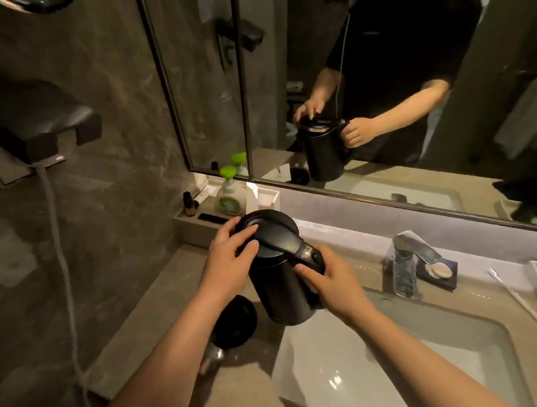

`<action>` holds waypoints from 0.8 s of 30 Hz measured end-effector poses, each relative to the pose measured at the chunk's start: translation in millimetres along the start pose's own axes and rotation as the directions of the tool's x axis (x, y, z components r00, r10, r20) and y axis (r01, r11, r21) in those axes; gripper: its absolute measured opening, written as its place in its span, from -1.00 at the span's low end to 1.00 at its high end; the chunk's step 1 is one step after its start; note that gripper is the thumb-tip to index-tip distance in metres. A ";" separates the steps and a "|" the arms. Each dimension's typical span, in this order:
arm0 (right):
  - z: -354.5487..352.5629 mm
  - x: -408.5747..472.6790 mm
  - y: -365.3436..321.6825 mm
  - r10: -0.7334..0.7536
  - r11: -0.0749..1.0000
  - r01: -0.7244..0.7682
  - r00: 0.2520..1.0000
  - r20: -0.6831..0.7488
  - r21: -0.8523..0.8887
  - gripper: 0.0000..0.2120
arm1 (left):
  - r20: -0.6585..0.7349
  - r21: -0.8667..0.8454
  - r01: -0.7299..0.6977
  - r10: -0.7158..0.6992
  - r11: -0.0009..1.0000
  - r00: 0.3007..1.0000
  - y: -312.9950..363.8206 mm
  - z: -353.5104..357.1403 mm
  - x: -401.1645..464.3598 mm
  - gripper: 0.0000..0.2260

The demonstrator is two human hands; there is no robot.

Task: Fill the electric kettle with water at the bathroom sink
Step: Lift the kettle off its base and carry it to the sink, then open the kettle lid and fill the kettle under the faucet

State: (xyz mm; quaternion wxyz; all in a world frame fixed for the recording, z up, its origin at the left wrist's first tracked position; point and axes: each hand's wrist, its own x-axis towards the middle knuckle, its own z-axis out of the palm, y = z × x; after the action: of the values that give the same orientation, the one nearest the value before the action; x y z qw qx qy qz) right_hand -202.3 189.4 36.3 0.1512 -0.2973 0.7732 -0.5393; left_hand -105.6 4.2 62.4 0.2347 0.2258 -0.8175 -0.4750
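Black kettle (278, 268) held upright in the air, at about 10 o'clock from the sink basin (407, 364), its bottom over the basin's near-left corner and lifted off the round black base (236, 321) lying on the counter (159, 309) at 8 o'clock from it. Right hand (330, 282) wrapped around the handle at the kettle's 4 o'clock side, thumb up by the lid button. Left hand (230, 259) resting on the lid (265, 233) from 9 o'clock, fingers spread over its top and gripping nothing but the lid's rim; lid apparently down and shut. Faucet (410, 255) standing at 3 o'clock from the kettle, well apart, with no water seen running. Soap bottle (231, 193) with green pump in a tray at 12 o'clock, against the mirror (421, 172). Step in hand, by the look of it: opening the lid before filling. Next move likely calls for pressing the button or lifting the lid clear, then carrying the open mouth rightward under the spout and freeing the left hand for the faucet lever. Care needed to keep the underside contacts out of the stream.
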 end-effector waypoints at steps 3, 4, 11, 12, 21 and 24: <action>-35.4 -19.9 17.4 0.027 0.997 -0.032 0.996 -0.080 -0.065 -0.81 | 0.089 0.004 -0.101 0.100 0.995 0.991 31.5 34.4 -4.0 -0.66; -45.8 -27.5 24.9 0.036 0.993 -0.048 0.992 -0.121 -0.105 -0.81 | 0.122 0.012 -0.135 0.133 0.991 0.984 41.9 46.8 -6.8 -0.66; -107.3 -91.1 79.4 0.263 0.949 -0.306 0.903 -0.341 -0.078 -0.77 | 0.417 -0.062 -0.232 0.236 0.971 0.878 83.7 134.0 -25.5 -0.63; -116.4 -100.4 87.1 0.304 0.936 -0.347 0.875 -0.377 -0.051 -0.72 | 0.442 -0.062 -0.235 0.238 0.970 0.865 84.4 144.0 -24.8 -0.62; -162.5 -147.2 158.6 0.524 0.851 -0.479 0.739 -0.424 0.216 -0.79 | 0.590 0.173 -0.230 0.086 0.958 0.803 66.8 229.4 9.5 -0.66; -162.6 -140.4 178.8 0.548 0.836 -0.495 0.728 -0.412 0.237 -0.83 | 0.642 0.291 -0.355 0.093 0.889 0.761 63.3 261.5 29.4 -0.64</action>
State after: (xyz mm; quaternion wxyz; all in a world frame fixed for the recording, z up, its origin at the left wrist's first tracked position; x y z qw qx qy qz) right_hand -236.3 441.0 -80.5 0.1234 0.0786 0.8072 -0.5718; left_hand -294.5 190.4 8.6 -0.0370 0.0008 -0.9485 -0.3145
